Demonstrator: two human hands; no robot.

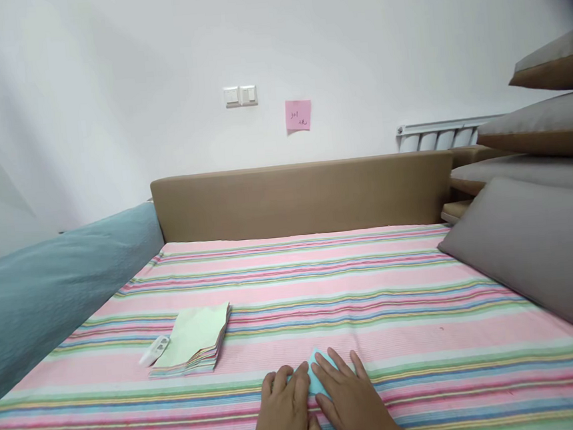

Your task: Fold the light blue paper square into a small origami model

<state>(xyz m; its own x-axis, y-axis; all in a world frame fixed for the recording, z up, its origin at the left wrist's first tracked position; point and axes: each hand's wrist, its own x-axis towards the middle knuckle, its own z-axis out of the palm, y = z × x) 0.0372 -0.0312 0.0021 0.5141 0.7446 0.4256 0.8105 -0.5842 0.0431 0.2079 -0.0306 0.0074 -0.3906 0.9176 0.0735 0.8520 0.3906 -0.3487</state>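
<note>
Sky-blue paper, its far corner pointed, is lying on the striped sheet; the right hand is resting splayed over it, ungripping; whether the curled left hand is pinching, I can't tell.

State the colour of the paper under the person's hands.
The paper is light blue, shown best in the head view.

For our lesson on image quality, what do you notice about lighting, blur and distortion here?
Head view throughout: soft light on the wall, without harsh shadows; left hand and right hand fairly sharp; upper right corner blacked out; cushions seemingly stretched toward the right edge.
</note>
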